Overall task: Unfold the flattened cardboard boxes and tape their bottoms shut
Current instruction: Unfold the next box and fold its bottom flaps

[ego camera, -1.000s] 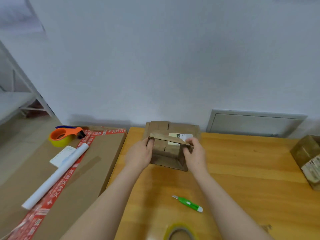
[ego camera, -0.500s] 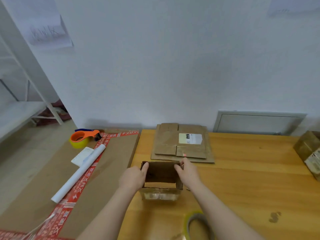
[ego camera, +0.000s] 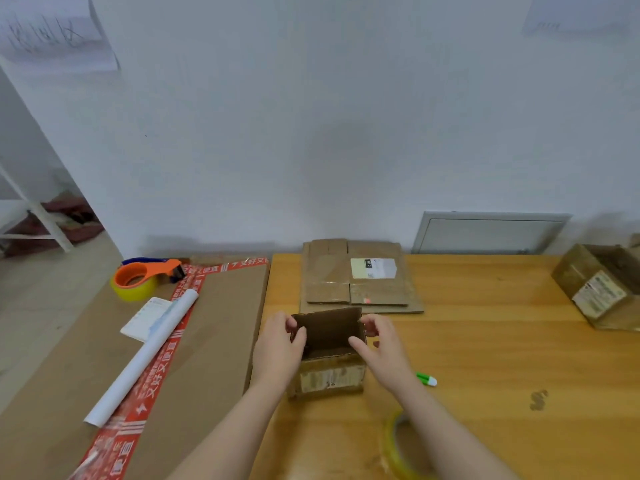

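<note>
Left hand (ego camera: 277,349) and right hand (ego camera: 382,351) pinch the box (ego camera: 329,332) between them; an uneven squeeze could fold it flat.

Two opened boxes are sitting in view, the near box (ego camera: 329,379) and the far-right box (ego camera: 595,289). Two tape rolls, the dispenser roll (ego camera: 133,292) and the loose roll (ego camera: 389,448), are lying out. One green cutter (ego camera: 427,380) is lying there.

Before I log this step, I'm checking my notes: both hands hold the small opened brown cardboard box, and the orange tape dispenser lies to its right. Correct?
Not quite. The head view shows the orange tape dispenser to the left of the small opened brown cardboard box, on a large flat cardboard sheet. The left hand and right hand do hold the box.
</note>
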